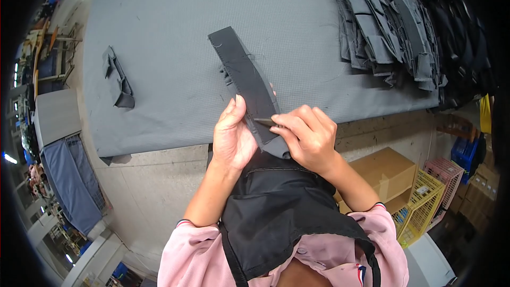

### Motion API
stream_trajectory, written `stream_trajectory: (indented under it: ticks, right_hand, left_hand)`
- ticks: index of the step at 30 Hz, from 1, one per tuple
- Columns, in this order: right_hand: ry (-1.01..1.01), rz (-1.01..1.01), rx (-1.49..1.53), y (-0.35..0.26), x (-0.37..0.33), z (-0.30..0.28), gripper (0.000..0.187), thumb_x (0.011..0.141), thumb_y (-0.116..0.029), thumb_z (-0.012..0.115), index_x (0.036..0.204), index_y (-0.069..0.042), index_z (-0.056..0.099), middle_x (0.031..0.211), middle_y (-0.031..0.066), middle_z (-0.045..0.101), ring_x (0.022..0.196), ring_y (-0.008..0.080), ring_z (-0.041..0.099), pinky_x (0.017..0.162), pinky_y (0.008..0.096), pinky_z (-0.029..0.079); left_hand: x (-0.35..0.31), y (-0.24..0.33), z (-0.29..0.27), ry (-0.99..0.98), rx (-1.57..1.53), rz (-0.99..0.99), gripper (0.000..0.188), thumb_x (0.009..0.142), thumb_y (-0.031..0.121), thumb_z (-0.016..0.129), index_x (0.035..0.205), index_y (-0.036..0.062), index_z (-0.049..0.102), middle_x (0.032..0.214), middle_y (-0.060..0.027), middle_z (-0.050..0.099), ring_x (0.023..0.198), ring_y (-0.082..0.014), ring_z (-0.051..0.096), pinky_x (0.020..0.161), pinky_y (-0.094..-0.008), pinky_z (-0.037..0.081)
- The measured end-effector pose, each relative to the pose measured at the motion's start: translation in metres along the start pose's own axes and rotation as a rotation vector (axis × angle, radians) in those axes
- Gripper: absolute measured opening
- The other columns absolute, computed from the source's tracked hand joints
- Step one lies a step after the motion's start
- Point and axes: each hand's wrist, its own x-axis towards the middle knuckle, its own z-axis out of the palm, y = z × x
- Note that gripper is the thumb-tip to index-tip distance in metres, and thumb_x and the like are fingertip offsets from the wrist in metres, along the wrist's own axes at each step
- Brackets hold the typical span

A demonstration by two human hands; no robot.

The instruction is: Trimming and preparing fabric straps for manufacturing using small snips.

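Worktop and two bare hands, seen from above. The grey-covered worktop [159,74] has its left edge and its near edge in view; the near edge crosses in front of the person's black apron [276,196]. The dark grey fabric strip [236,64] lies lengthwise at the middle, its far end over the worktop and its near end reaching past the near edge. Stretches of grey cover separate the strip from the small fabric piece [123,87] well to its left and from the pile of fabric pieces [380,26] at the far right.

The left hand [234,135] is closed around the strip, thumb along its left side and palm beneath. The right hand [308,133] pinches one thin tool [263,120] between thumb and forefinger, the tool's tip at the strip's surface near its near end.

Count: one strip held, one small piece apart, one pile of many overlapping pieces whose number cannot be told. Beyond the near edge, at right, stand one cardboard box [390,170], one yellow crate [422,202] and one pink crate [446,172].

Most of the left hand's fingers are hidden under the strip; the right hand covers the tool's rear part, leaving its kind uncertain. A dark heap [462,37] beside the pile fades into the picture's black rim.
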Motion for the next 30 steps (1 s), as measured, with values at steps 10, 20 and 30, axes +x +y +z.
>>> stream_trajectory:
  ticks: [10, 20, 30]
  right_hand:
    - [0.044, 0.271, 0.262, -0.002, -0.009, -0.007, 0.024, 0.067, -0.003, 0.074, 0.088, -0.004, 0.063, 0.073, 0.0066, 0.053, 0.056, 0.0199, 0.058, 0.048, 0.0296, 0.046]
    - [0.068, 0.428, 0.313, 0.006, -0.008, 0.001, 0.024, 0.070, -0.004, 0.073, 0.090, -0.003, 0.061, 0.079, 0.0061, 0.053, 0.059, 0.0165, 0.059, 0.050, 0.0277, 0.047]
    - [0.078, 0.308, 0.189, 0.008, -0.009, 0.004, 0.027, 0.066, -0.005, 0.074, 0.089, -0.004, 0.061, 0.074, 0.0064, 0.052, 0.056, 0.0198, 0.055, 0.048, 0.0305, 0.044]
  left_hand:
    - [0.003, 0.013, -0.003, 0.064, 0.228, 0.069, 0.038, 0.098, 0.024, 0.042, 0.123, -0.0042, 0.045, 0.123, -0.0187, 0.053, 0.110, -0.0272, 0.055, 0.090, -0.0391, 0.050]
    - [0.001, 0.010, -0.002, 0.041, 0.135, 0.026, 0.037, 0.098, 0.022, 0.041, 0.122, -0.0045, 0.045, 0.122, -0.0207, 0.053, 0.108, -0.0276, 0.057, 0.084, -0.0385, 0.054]
    - [-0.001, 0.009, -0.002, 0.061, 0.095, 0.019, 0.035, 0.098, 0.020, 0.040, 0.123, -0.0044, 0.044, 0.120, -0.0222, 0.054, 0.107, -0.0295, 0.058, 0.084, -0.0398, 0.055]
